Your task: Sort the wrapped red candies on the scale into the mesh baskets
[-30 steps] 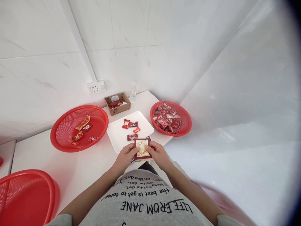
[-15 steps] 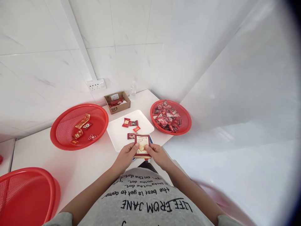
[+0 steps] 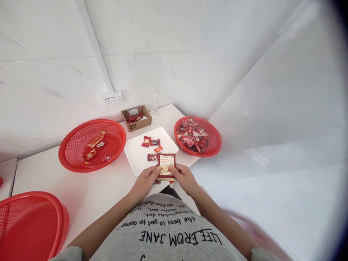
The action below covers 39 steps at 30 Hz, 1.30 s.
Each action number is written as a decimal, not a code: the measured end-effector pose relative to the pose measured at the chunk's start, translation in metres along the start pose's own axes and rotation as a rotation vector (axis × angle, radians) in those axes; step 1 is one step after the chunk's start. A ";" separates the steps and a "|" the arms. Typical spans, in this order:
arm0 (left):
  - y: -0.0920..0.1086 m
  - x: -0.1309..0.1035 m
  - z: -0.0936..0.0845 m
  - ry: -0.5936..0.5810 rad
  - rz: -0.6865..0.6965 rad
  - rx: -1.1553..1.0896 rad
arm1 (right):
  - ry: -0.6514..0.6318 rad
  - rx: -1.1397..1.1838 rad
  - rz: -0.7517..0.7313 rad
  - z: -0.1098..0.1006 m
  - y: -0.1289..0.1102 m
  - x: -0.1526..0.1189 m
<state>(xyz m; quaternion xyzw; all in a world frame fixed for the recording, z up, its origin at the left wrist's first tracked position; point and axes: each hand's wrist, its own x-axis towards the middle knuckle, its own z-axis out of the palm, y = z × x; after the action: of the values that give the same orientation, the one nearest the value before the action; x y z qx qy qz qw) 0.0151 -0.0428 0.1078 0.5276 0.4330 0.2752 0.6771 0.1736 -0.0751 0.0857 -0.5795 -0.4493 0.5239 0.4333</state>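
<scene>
Between my two hands is a dark red and cream snack packet (image 3: 166,164), its printed face turned up towards me. My left hand (image 3: 148,180) grips its left edge, the thumb lying on the front. On the right edge my right hand (image 3: 185,177) pinches it the same way; the fingers behind are mostly hidden. Just beyond, a white tray (image 3: 136,154) carries several small wrapped snacks, among them a red and cream one (image 3: 146,141), a dark one (image 3: 155,143), a small red one (image 3: 158,149) and a dark red one (image 3: 152,157) partly behind the packet.
Right of the tray stands a red basket (image 3: 217,139) heaped with wrapped snacks. A red basket (image 3: 65,145) with several packets is on the left, another (image 3: 63,217) nearer me. A cardboard box (image 3: 140,124) and a clear bottle (image 3: 154,105) stand by the wall.
The packet has risen slightly and shifted a little right in the picture, still held by both hands. The tray and baskets look unchanged apart from a slight shift of the view.
</scene>
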 end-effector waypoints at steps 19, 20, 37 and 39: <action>0.001 -0.001 0.001 0.029 0.029 0.003 | -0.034 0.015 0.015 0.002 -0.002 0.002; 0.001 -0.001 0.000 0.024 0.030 0.006 | -0.028 0.027 0.019 0.002 -0.003 0.002; 0.003 -0.002 0.001 -0.083 0.012 -0.034 | -0.149 0.229 0.070 0.001 -0.017 0.000; 0.002 -0.001 0.001 -0.090 0.004 -0.039 | -0.129 0.221 0.075 0.002 -0.017 0.000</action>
<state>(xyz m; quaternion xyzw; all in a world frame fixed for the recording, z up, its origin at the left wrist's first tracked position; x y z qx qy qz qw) 0.0156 -0.0434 0.1102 0.5270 0.3955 0.2611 0.7055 0.1710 -0.0712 0.1017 -0.5099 -0.3939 0.6221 0.4448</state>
